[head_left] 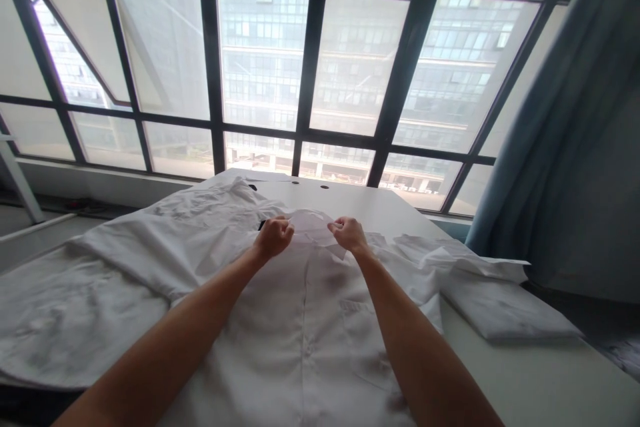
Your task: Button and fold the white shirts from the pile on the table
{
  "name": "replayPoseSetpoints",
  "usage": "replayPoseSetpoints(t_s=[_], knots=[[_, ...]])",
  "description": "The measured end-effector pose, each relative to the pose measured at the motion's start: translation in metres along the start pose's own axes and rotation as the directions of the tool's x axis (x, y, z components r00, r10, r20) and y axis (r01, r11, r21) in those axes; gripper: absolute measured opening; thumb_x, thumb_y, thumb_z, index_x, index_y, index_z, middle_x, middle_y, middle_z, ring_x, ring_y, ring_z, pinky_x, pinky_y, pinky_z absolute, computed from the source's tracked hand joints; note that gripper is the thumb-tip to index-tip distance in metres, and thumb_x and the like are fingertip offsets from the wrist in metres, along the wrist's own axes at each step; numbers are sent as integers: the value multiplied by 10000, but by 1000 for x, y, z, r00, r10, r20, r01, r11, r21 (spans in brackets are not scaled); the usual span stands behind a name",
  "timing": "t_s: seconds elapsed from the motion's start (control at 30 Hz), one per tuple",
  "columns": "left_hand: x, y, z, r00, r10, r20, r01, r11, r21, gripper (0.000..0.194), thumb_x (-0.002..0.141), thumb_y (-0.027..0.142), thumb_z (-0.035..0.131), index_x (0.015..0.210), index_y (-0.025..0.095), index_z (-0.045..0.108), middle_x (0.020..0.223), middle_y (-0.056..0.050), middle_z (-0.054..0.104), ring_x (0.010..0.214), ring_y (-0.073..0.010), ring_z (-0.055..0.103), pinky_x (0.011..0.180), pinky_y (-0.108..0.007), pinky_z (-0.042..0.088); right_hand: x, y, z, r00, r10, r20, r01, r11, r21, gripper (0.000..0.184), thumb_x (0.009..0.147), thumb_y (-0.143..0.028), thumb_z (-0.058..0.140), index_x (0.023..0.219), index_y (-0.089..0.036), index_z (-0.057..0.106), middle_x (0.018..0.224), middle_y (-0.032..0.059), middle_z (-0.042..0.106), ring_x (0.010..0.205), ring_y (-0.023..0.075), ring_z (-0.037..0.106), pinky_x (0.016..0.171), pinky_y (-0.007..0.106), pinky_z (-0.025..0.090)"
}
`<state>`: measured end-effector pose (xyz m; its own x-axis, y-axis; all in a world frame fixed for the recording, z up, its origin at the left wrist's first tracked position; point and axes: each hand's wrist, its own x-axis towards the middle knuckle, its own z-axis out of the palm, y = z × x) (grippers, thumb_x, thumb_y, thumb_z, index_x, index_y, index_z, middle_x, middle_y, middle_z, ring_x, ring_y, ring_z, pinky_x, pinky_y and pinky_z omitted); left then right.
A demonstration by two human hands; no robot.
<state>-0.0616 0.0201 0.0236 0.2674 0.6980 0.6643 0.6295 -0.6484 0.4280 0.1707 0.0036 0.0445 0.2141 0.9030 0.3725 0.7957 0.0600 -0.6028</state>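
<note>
one view taken from a person's head, pointed forward and a bit down, a white shirt seen from close above, a big window faced across the table (a blue curtain caught at the right side)

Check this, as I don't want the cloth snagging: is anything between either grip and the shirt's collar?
Nothing visible is: the left grip and right grip each pinch a side of the white collar directly. A dark patch shows beside the left grip, outside.
</note>
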Motion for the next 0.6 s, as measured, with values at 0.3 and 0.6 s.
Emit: replayPoseSetpoints(t_s=[0.3,0.6], knots=[[-3,-7,2,946,-324,4,323,945,-42,176,699,308,757,754,173,658,709,-28,648,731,-208,609,732,-300,450,4,2,-12,1000,-17,-22,22,959,281,510,855,-495,554,475,-226,345,440,-58,294,463,95,290,464,250,247],[8,-18,-5,798,-375,471,591,337,-733,201,779,283,763,768,127,637,778,-53,654,706,-159,639,712,-302,538,6,24,-15,960,12,279,-183,782,596,522,616,-593,833,554,-171,532,521,-6,528,507,114,518,498,235,514]])
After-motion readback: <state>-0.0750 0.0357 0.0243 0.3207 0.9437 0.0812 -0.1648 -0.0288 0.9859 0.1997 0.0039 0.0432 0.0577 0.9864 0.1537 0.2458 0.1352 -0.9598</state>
